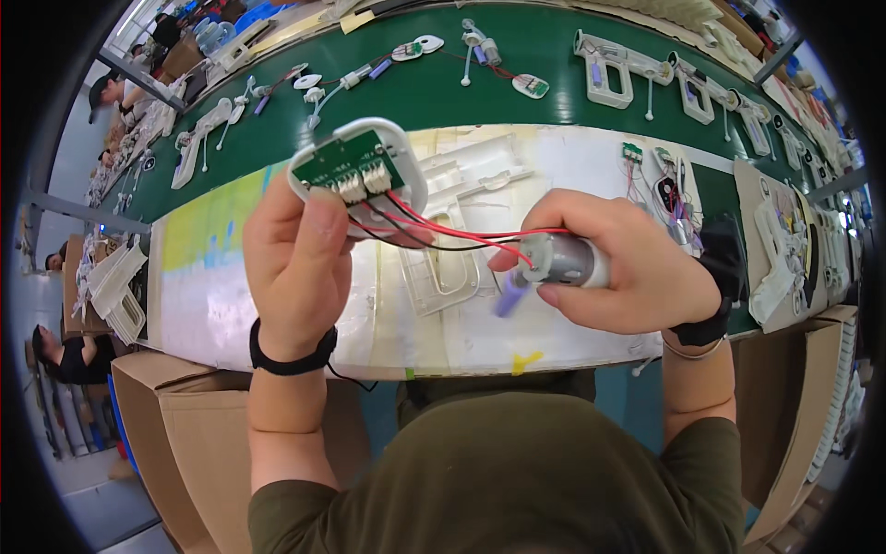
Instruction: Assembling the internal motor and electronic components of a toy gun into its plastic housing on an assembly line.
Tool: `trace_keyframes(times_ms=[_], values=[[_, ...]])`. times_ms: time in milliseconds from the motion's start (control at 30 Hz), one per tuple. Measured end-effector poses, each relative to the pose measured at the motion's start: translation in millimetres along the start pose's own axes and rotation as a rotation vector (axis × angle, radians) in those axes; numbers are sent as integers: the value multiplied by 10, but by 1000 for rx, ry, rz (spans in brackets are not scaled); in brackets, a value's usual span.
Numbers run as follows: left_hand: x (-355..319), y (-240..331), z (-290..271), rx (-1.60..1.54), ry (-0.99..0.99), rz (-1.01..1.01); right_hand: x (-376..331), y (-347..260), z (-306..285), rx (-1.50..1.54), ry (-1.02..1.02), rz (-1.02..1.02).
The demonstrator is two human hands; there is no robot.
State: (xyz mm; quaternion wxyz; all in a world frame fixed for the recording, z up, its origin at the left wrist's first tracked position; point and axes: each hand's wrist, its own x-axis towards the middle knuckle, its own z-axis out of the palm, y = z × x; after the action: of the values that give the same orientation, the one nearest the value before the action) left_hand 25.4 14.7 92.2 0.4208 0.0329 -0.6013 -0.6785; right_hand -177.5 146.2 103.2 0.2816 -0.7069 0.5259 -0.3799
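Observation:
My left hand is closed on a white plastic cover with a green circuit board set in it, the thumb pressed near the board's white connectors. Red and black wires run from those connectors to a small silver motor. Around the motor and its white end piece my right hand is wrapped. A purple cylindrical cell, blurred, hangs just below the motor. Beneath the hands, a white plastic handle shell lies on the work surface, partly hidden by the wires and my left hand.
Several motor-and-board sets and white handle housings lie along the green belt beyond the table. More wired boards rest at right. Cardboard boxes stand at both sides below the table edge. Other people are at far left.

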Motion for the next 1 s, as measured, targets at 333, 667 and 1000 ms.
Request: trace_keyframes(times_ms=[333, 667, 1000], values=[[-125, -124, -260, 124, 77, -148, 347, 141, -107, -40, -203, -78], [-123, -940, -645, 297, 486, -376, 746, 1061, 333, -483, -67, 26], [-169, -1028, -751, 1778, 136, 121, 783, 1244, 734, -717, -68, 186]])
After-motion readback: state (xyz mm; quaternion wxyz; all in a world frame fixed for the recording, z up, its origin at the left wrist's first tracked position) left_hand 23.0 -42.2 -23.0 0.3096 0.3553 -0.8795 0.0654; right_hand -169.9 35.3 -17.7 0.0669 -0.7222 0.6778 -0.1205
